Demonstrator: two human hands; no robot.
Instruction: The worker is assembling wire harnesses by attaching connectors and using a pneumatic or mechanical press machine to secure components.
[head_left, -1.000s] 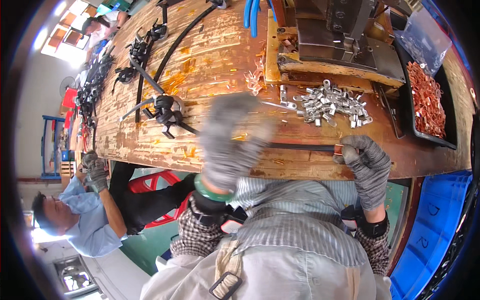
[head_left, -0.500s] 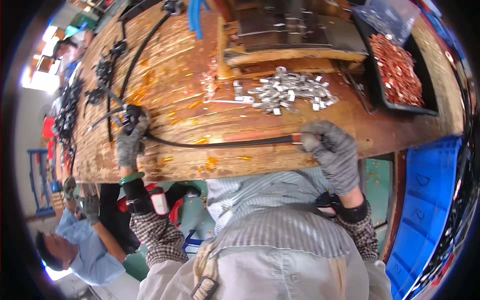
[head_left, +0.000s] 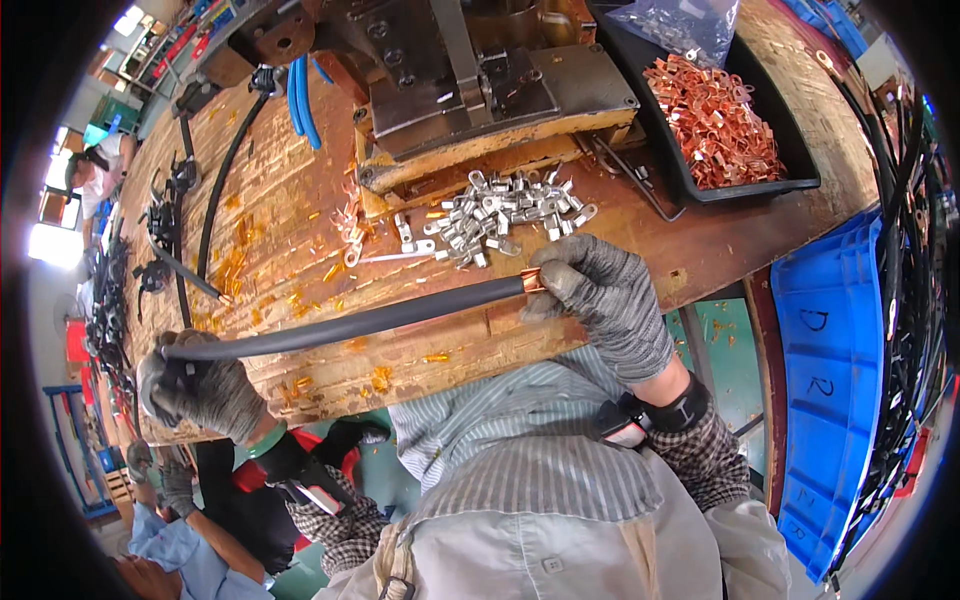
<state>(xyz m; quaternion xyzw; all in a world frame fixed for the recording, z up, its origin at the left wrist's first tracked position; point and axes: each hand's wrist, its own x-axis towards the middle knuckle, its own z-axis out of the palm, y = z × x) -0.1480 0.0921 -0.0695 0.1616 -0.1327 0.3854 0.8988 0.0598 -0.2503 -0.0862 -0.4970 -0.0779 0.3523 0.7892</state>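
Observation:
A thick black cable stretches between my hands, lifted over the front of the wooden workbench. My left hand, in a grey knitted glove, is closed around its left part. With gloved fingertips, my right hand pinches the right end, where a short copper-coloured piece shows; whether this is bare wire or a fitting is unclear. Just beyond that end lies a pile of silver cable lugs. A few loose copper lugs are scattered to the pile's left.
A heavy metal press stands at the back. Right of it, a black tray holds copper lugs and a clear bag. Other black cables lie at left. A blue crate is at right. Another person sits at lower left.
My left hand has moved left and nearer, and the cable now slants up toward my right hand. My right hand still holds its end. The view has shifted, bringing the press further into sight.

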